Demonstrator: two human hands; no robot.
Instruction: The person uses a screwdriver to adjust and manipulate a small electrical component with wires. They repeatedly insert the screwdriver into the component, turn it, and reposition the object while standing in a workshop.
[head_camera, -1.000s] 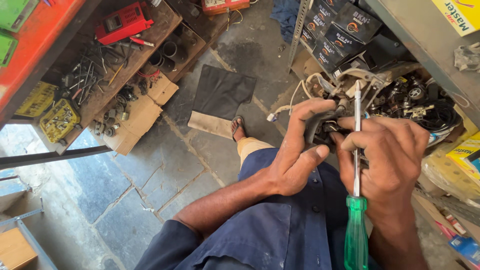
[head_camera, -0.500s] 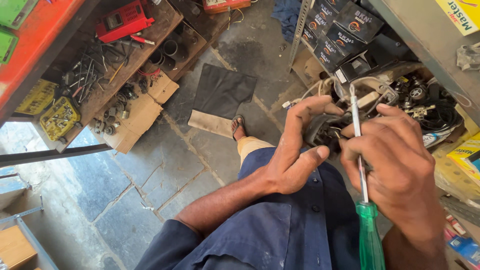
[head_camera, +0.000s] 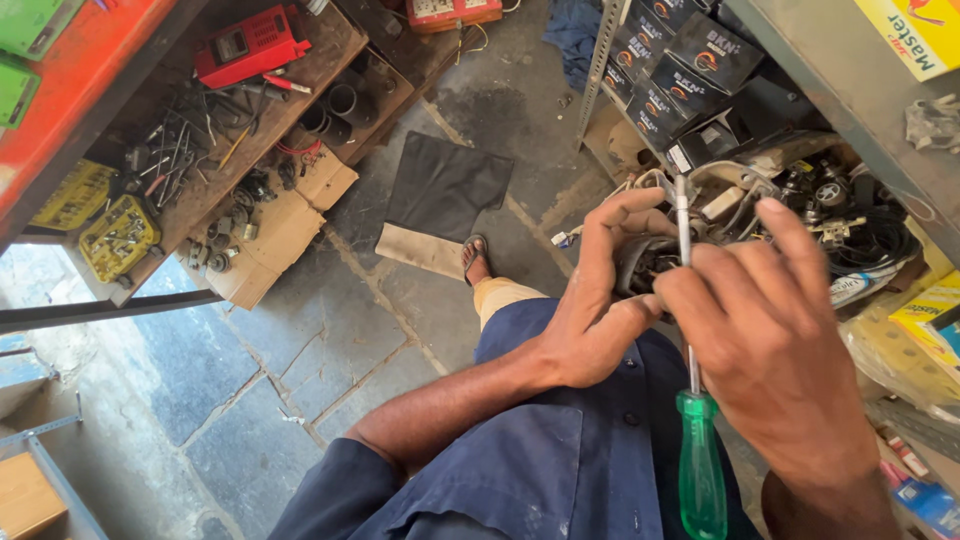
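Observation:
My left hand (head_camera: 600, 300) grips a small dark metal part (head_camera: 640, 265) over my lap, thumb below and fingers curled over its top. My right hand (head_camera: 775, 350) is closed around the steel shaft of a screwdriver (head_camera: 686, 300). Its green transparent handle (head_camera: 701, 465) points down toward me and its tip points up, past the dark part. The two hands touch around the part, which is mostly hidden by my fingers. I wear a blue garment, and one sandalled foot (head_camera: 477, 258) rests on the stone floor.
A shelf on the right holds dark boxes (head_camera: 680, 70) and a heap of wired engine parts (head_camera: 820, 210). On the left, a wooden bench carries loose tools (head_camera: 190, 140) and a red meter (head_camera: 250, 42). A black mat (head_camera: 445, 185) and cardboard (head_camera: 270, 230) lie on the floor.
The screwdriver has slid lower through my right hand and moved slightly left. My left-hand fingers have spread more over the dark part. The view has shifted a little.

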